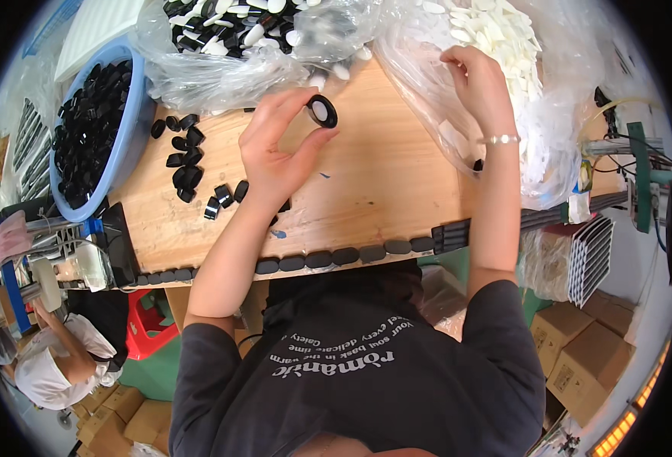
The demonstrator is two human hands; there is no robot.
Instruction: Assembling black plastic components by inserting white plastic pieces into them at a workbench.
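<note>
My left hand (279, 145), raised over the wooden table, pinches a black oval cap (331, 112) between thumb and fingertips. A white oval disc (320, 110) shows inside the cap's opening. My right hand (479, 85) is above the edge of a clear plastic bag, beside a heap of white flat oval pieces (500, 38). Its fingers are curled together; whatever they may hold is too small to make out against the plastic. Several loose black caps (190, 156) lie on the table left of my left hand.
A blue basin (139, 99) full of black caps stands at the left. Behind my left hand, a plastic bag (222, 84) holds mixed black and white pieces. Black oval pieces (318, 259) line the table's near edge. A person (65, 358) sits at the lower left, near a red stool (144, 327).
</note>
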